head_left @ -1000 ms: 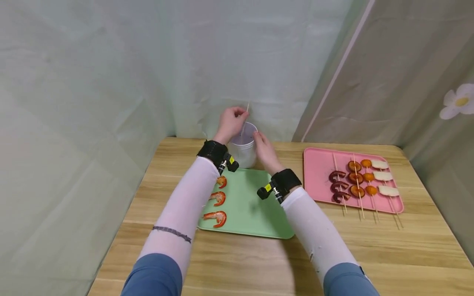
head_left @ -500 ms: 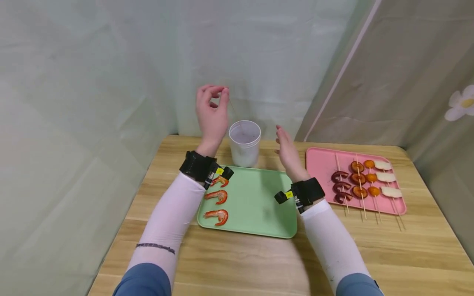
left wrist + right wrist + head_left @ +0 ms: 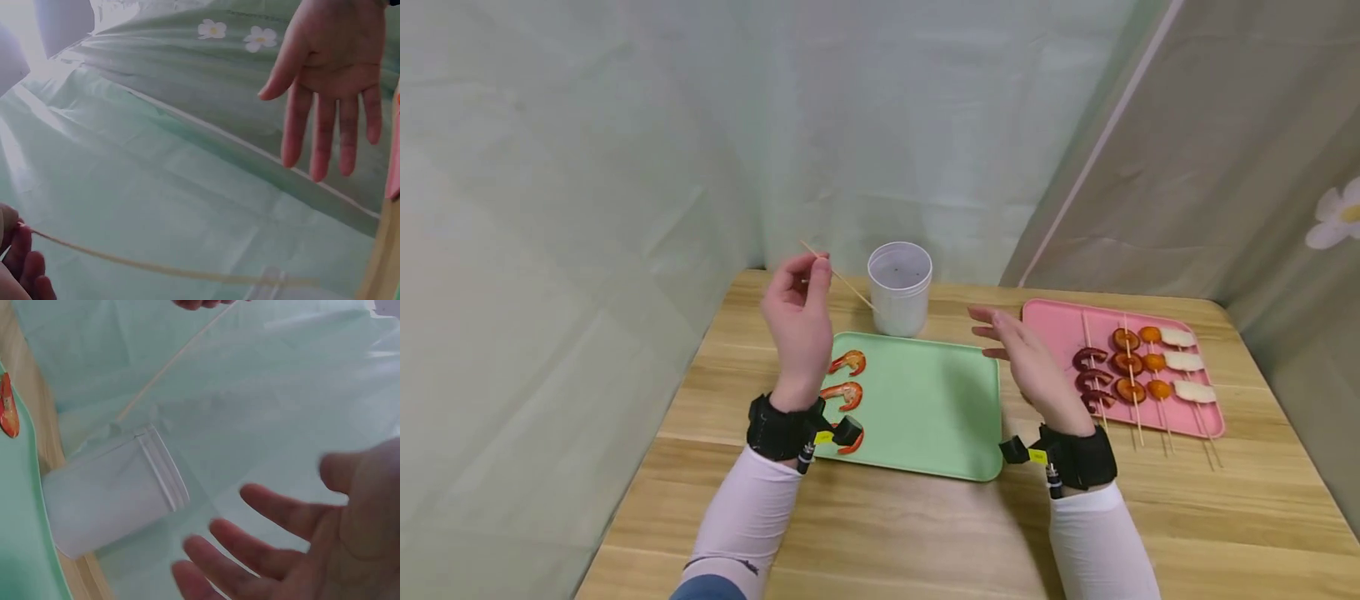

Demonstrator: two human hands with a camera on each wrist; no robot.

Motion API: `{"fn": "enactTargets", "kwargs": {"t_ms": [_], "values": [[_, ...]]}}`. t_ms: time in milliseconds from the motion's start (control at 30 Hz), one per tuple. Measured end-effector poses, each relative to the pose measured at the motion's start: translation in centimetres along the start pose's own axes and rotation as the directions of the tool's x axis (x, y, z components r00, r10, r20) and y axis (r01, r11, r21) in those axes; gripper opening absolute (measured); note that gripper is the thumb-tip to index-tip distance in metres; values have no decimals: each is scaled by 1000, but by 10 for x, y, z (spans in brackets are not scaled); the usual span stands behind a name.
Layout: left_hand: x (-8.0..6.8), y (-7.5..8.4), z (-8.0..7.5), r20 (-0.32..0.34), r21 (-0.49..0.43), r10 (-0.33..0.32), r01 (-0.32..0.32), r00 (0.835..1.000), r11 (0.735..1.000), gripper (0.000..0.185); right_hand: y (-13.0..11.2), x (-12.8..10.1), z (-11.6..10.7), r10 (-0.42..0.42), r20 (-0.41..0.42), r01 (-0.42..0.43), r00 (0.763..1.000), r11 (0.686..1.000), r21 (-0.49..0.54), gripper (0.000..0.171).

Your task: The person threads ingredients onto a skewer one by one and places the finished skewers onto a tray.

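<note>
My left hand is raised above the left end of the green tray and pinches a thin wooden skewer between thumb and fingertips; the stick slants toward the white cup. The same skewer runs across the left wrist view from my fingers. My right hand hovers open, fingers straight, between the green tray and the pink tray, holding nothing. Three cooked shrimp lie along the green tray's left side. The right wrist view shows the cup and the skewer.
The pink tray at the right carries several skewers loaded with dark, orange and white pieces. A pale green cloth hangs behind and to the left of the wooden table. A flowered curtain hangs at the right.
My left hand lifted the skewer out of the cup and drew back toward me and leftward. My right hand left the cup's side and pulled back to the right, open.
</note>
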State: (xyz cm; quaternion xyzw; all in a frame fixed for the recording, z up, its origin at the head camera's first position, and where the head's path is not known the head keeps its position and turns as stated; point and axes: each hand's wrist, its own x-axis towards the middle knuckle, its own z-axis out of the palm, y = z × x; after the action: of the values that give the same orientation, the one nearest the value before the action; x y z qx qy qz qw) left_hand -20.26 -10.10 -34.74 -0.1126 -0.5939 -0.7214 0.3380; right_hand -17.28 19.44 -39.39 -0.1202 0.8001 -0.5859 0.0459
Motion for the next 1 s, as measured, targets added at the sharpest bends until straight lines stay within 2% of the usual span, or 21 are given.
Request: {"fn": "enactTargets", "kwargs": {"t_ms": [100,167,233,300,400,500,700,933,1000], "values": [[-12,-5,-7,87,8,-77,77,993,997,16,3,-6,2,4,59,-2,998,999,-40,58],[-18,-9,-10,166,26,-116,113,979,993,17,5,-9,4,7,96,1,995,997,-81,55],[-22,-12,-13,248,47,-162,155,955,987,16,6,-10,6,14,127,2,992,992,-124,54],[-25,-17,-16,320,67,-208,197,924,978,15,7,-11,8,2,176,26,984,987,-156,54],[-28,-22,-19,388,100,-258,238,885,966,13,7,-11,12,-10,264,56,964,984,-166,51],[-29,-25,-21,428,109,-267,245,863,964,11,7,-11,13,-19,330,88,944,977,-194,46],[-26,-29,-23,450,113,-298,277,842,954,9,6,-12,13,2,363,102,932,958,-266,33],[-23,-31,-28,412,107,-327,311,850,944,15,6,-13,4,20,341,88,940,950,-300,28],[-22,-31,-29,419,116,-332,313,845,943,15,6,-14,1,16,335,91,942,949,-302,28]]}}
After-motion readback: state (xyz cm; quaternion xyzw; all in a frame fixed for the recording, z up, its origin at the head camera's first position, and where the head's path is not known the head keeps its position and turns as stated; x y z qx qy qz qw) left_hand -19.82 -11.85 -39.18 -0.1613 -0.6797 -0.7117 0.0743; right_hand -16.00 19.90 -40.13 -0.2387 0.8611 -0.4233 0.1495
